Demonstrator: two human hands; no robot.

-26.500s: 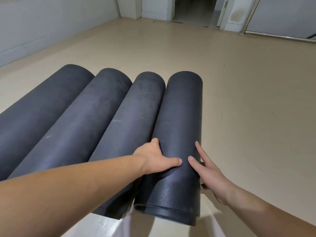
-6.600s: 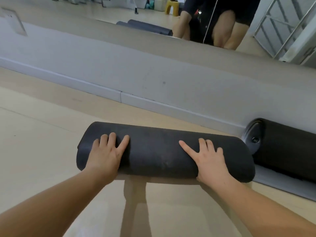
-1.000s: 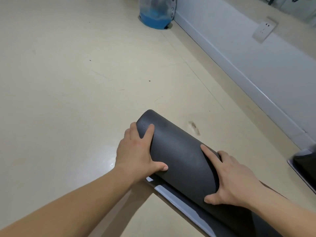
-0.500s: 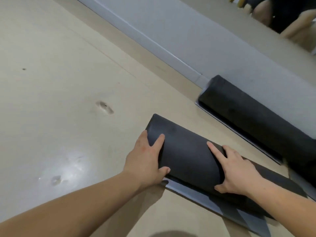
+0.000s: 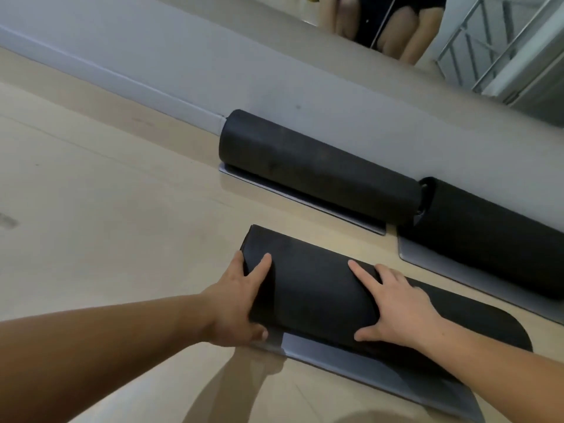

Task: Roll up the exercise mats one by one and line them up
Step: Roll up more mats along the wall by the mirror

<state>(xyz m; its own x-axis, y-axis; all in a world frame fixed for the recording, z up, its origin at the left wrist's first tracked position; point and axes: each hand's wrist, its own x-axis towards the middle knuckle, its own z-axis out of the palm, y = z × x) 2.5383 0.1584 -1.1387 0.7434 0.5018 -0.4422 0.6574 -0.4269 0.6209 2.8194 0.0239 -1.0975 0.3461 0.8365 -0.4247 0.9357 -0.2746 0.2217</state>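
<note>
The step in hand looks like the close of one roll. A dark exercise mat [image 5: 311,288] lies rolled on the beige floor [image 5: 106,209] in the lower middle of the frame, with both hands on it. A grey tail [image 5: 351,358] of its underside lies flat on the floor along the near side, running toward the lower right corner. Whether the right end of the roll is wound as tightly as the left cannot be told.

The left hand [image 5: 238,300] cups the roll's left end, fingers draped over the top and thumb tucked at the near lower edge. The right hand [image 5: 399,312] lies flat further right, fingers straight and spread, thumb stretched along the near side. It presses down and clasps nothing.

Above, toward the centre and right edge, a first finished roll [image 5: 317,172] and a second finished roll [image 5: 494,239] lie end to end against the grey wall [image 5: 183,56], each with a grey flap showing beneath. A mirror [image 5: 457,32] fills the upper right.

The next move probably calls for turning the roll over its tail to close it. Then it would go to the wall, parallel with the other two and with ends squared, under even pressure so it does not spring open.

No brand, label or writing can be read anywhere.
</note>
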